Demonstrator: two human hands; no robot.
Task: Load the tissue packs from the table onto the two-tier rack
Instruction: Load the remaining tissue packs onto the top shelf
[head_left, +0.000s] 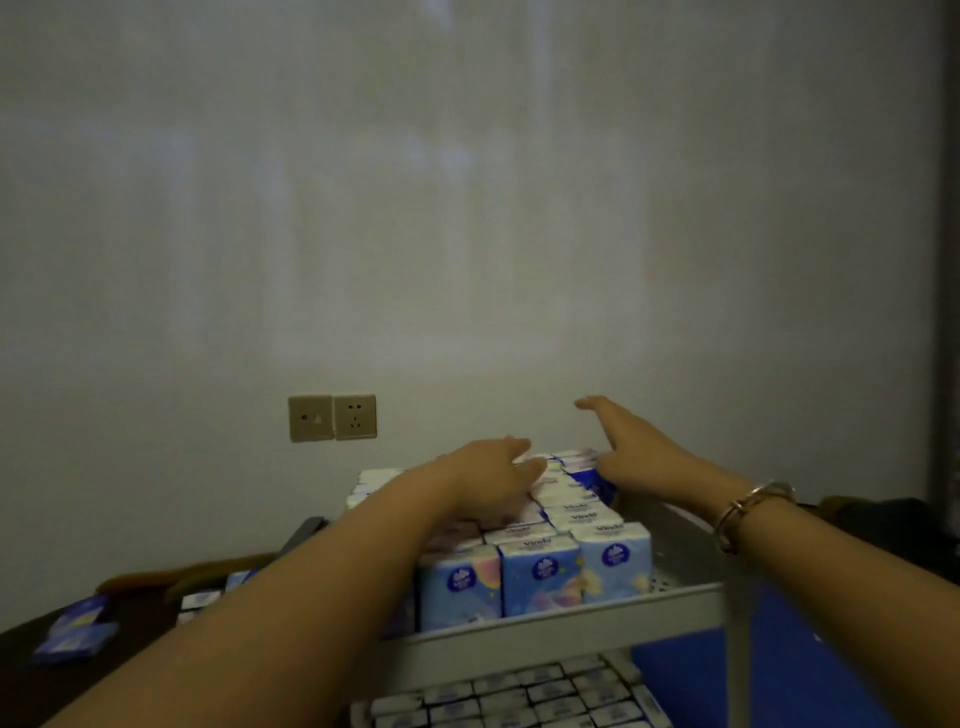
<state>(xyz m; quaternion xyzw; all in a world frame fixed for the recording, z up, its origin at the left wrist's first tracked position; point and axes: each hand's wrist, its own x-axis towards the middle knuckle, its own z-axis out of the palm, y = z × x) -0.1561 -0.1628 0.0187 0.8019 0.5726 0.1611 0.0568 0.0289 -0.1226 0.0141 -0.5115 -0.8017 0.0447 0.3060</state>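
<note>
Head view: both rack (561, 626) tiers nearly full of tissue packs (540, 577); left hand (488, 480) and right hand (631, 449) open, pressing top rows; few packs (78, 631) left on bench (21, 675)

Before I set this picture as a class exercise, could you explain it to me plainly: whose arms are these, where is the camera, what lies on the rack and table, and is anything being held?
There is one picture, taken by a wide-angle camera worn on a person's head, looking forward and down. The two bare arms are that person's own; no machine is involved.

In front stands a grey metal two-tier rack. Its upper tier holds rows of upright blue-and-white tissue packs; more white-topped packs fill the lower tier. At the far left, a few loose blue packs lie on the dark table.

The left hand rests over the packs on the upper tier; its fingers are too blurred to tell a grip. The right hand, with a gold bracelet at the wrist, reaches to the back row with its thumb raised; its fingertips are hidden. Beige wall sockets sit behind.
</note>
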